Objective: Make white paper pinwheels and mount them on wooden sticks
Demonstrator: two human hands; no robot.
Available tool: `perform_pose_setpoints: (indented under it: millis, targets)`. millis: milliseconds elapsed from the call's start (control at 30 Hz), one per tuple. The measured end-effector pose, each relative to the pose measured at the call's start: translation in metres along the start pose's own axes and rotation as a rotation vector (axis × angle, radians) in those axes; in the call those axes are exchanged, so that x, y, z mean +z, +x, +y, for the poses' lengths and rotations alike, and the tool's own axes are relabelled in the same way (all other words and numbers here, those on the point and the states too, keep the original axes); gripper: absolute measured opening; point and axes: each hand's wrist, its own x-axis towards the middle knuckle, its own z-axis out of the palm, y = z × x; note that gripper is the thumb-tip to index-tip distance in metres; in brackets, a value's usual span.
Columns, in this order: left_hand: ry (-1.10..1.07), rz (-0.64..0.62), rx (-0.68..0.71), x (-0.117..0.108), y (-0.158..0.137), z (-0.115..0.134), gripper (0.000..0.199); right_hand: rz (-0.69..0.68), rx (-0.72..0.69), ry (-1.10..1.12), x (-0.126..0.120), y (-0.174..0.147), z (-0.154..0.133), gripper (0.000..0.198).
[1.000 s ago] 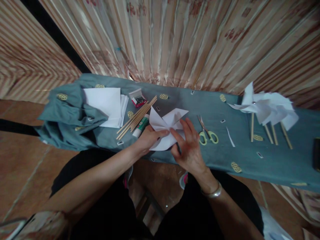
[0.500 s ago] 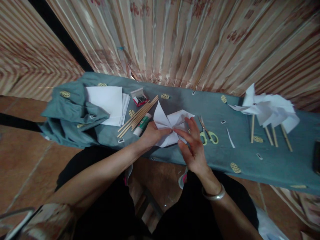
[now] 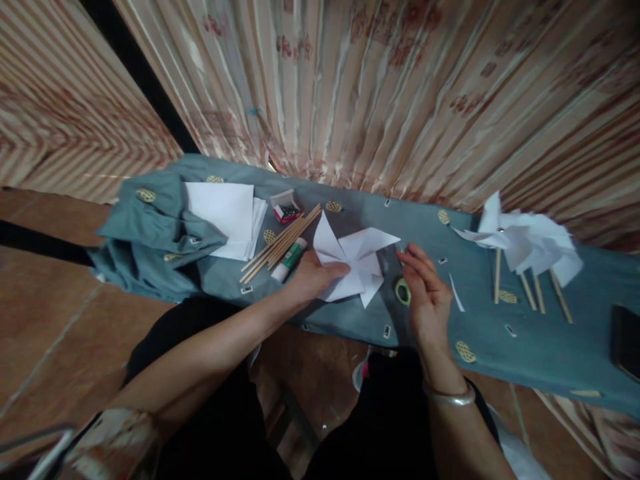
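Note:
A folded white paper pinwheel (image 3: 360, 250) with pointed blades lies before me on the cloth. My left hand (image 3: 313, 275) grips its near left side, thumb pressed near the centre and the other fingers hidden under the paper. To the right of the pinwheel, my right hand (image 3: 425, 283) is over the scissors (image 3: 403, 291), its fingers curled together. One light green handle loop shows beside the palm; the hand covers much of the scissors. What the fingertips pinch, if anything, is too small to make out.
Left of the pinwheel are wooden sticks (image 3: 280, 245), a glue stick (image 3: 290, 260), a small box of pins (image 3: 285, 207) and a paper stack (image 3: 220, 210). Finished pinwheels (image 3: 530, 240) lie at right, near a paper strip (image 3: 456, 293) and a dark phone-like object (image 3: 625, 341).
My right hand has left the pinwheel's centre and moved right, over the scissors, fingers now curled. My left hand keeps its hold, and the folded blades show more fully.

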Motion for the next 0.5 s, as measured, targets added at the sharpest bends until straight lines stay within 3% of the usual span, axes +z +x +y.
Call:
perform_pose_setpoints:
  millis: [133,233,400,500]
  targets:
    - [-0.051,0.029,0.011,0.002,0.003,0.002,0.022,0.049,0.043,0.028,0.008,0.004,0.006,0.026]
    - [-0.095,0.100,0.088,-0.005,0.010,0.018,0.021,0.057,0.067,0.031,0.015,0.007,0.010,0.027]
    - [-0.202,0.300,0.278,-0.037,0.021,0.064,0.025,0.010,0.119,-0.002,0.035,0.005,0.014,0.026]
    - [-0.285,0.398,0.359,-0.058,0.023,0.084,0.031,-0.088,0.052,-0.029,0.056,0.001,0.011,0.018]
